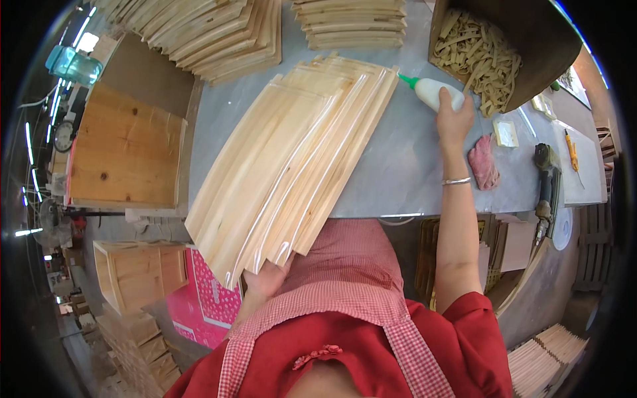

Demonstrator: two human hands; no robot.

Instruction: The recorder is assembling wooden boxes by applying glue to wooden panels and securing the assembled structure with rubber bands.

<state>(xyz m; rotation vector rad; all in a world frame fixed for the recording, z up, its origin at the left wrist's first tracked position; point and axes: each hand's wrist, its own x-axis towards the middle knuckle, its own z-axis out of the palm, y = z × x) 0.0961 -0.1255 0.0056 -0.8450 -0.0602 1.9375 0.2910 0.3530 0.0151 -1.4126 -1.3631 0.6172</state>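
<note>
My right hand (454, 119) is closed round a white squeeze bottle (434, 93) with a green nozzle. The nozzle tip points left, at the far right corner of a fanned stack of thin, pale wooden boards (285, 152). Glossy white lines of what looks like glue run along the stepped long edges of those boards. At their near end, which juts over the table edge towards my body, my left hand (265, 278) grips the boards from below; its fingers are partly hidden under them.
More stacked boards (219, 40) and another pile (350, 23) stand at the far side of the grey table (391, 179). A box (544, 46) of pale curled strips (478, 60) is far right. Nearer lie a pink cloth (484, 162), a nail gun-like tool (546, 179) and a yellow-handled screwdriver (571, 151).
</note>
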